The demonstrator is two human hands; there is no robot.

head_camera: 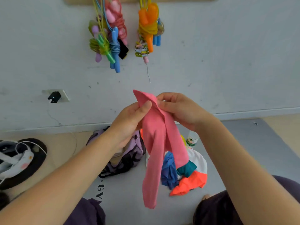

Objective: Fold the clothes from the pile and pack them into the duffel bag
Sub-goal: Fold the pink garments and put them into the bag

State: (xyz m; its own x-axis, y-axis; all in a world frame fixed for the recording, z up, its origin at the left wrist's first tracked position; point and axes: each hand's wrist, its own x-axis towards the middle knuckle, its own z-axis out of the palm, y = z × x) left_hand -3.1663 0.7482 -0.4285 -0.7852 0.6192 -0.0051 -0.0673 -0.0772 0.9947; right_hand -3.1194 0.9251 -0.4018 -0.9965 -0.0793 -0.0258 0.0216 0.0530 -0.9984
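Grey matting covers the floor I sit on, and it is the flattest place I have for folding. Lilac and black, the duffel bag stands open just behind my left forearm, something pale already inside. To its right lies the pile: white, blue, teal and bright orange pieces, bunched together on the mat. A small bottle stands just behind the pile.

Above all this I hold a pink garment in the air. My left hand pinches its top edge with the thumb on the cloth; my right hand pinches the same edge just beside it, fingers curled. Two narrow lengths hang down, one lower than the other.

To fold it well, I judge I should even the two lengths first, then double them over and keep the bundle small enough to slot beside what the bag already holds.
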